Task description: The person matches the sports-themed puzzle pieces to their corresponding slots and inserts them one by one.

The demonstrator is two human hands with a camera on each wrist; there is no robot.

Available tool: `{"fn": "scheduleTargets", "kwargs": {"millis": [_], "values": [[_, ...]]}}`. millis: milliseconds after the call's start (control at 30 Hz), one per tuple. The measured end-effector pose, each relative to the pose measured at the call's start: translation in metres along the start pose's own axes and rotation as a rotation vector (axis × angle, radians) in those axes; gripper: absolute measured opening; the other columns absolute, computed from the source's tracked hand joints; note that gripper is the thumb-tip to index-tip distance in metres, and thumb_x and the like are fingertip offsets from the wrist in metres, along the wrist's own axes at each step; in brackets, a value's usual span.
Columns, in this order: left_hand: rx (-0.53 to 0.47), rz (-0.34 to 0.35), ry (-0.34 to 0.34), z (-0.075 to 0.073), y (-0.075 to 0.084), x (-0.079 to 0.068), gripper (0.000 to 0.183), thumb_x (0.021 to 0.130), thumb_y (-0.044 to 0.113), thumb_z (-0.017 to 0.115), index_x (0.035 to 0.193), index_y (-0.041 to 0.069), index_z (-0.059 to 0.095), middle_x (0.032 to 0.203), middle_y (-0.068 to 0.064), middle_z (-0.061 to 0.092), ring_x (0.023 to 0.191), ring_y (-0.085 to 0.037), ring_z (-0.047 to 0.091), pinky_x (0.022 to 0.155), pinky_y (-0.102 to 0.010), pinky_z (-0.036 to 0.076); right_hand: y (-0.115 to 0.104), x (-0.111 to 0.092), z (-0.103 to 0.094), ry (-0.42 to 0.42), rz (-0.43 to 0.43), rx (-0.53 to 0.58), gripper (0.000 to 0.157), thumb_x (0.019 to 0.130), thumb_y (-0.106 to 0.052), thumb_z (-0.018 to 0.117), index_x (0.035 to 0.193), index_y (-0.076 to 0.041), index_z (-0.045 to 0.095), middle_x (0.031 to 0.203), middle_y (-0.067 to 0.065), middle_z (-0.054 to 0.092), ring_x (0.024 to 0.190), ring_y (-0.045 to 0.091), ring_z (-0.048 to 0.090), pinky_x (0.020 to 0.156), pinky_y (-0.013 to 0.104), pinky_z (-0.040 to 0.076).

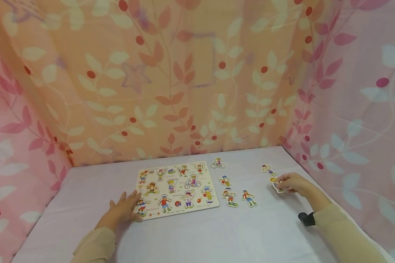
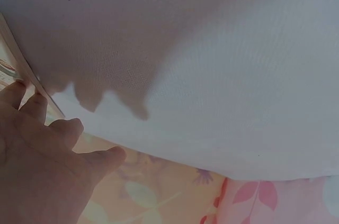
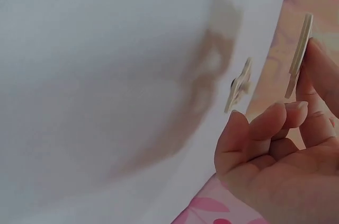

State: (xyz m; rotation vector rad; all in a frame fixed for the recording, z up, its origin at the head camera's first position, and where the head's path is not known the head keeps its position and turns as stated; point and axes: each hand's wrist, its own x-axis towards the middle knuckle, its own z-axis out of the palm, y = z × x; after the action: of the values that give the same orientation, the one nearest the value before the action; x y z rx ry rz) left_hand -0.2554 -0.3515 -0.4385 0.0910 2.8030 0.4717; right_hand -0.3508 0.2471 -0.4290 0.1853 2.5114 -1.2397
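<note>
Beyond and around the bench [image 1: 184, 239], leaf-patterned curtains [image 1: 171, 84] are hanging on three sides, while a pale cloth is covering the bench itself. Left of centre, the sports-figure puzzle board [image 1: 163, 187] is lying flat; it is looking rigid and fairly light, best held by its straight edges. At its left edge the left hand [image 1: 123, 208] is resting with fingers spread, the fingertips touching the board and gripping nothing.

Out to the right, well apart from the board, the right hand [image 1: 296, 184] is pinching the yellow-capped figure piece [image 1: 273, 181]. Just behind it, a purple-capped figure piece [image 1: 268, 169] is lying. Nearer the board's right edge, the skateboarder piece [image 1: 229, 199], roller-skater piece [image 1: 249, 198], blue-capped figure piece [image 1: 225, 182] and cyclist piece [image 1: 218, 163] are lying separately.

In the right wrist view the pinched piece is showing edge-on, thin and flat. It is probably weighing very little and not bending, with smooth faces; opposite rims near the body should be giving the surest hold, the narrow limbs likely being the weakest parts.
</note>
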Motion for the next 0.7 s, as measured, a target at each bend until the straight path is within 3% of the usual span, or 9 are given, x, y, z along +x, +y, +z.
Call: {"fn": "scheduleTargets", "kwargs": {"millis": [700], "values": [[-0.009, 0.008, 0.011, 0.000, -0.001, -0.003, 0.096, 0.073, 0.037, 0.080, 0.147, -0.003, 0.035, 0.155, -0.026, 0.021, 0.139, -0.055, 0.005, 0.101, -0.078, -0.002, -0.039, 0.003, 0.036, 0.014, -0.117, 0.063, 0.027, 0.086, -0.012, 0.073, 0.108, 0.003, 0.065, 0.102, 0.012, 0.056, 0.093, 0.026, 0.051, 0.081, 0.042, 0.048]]}}
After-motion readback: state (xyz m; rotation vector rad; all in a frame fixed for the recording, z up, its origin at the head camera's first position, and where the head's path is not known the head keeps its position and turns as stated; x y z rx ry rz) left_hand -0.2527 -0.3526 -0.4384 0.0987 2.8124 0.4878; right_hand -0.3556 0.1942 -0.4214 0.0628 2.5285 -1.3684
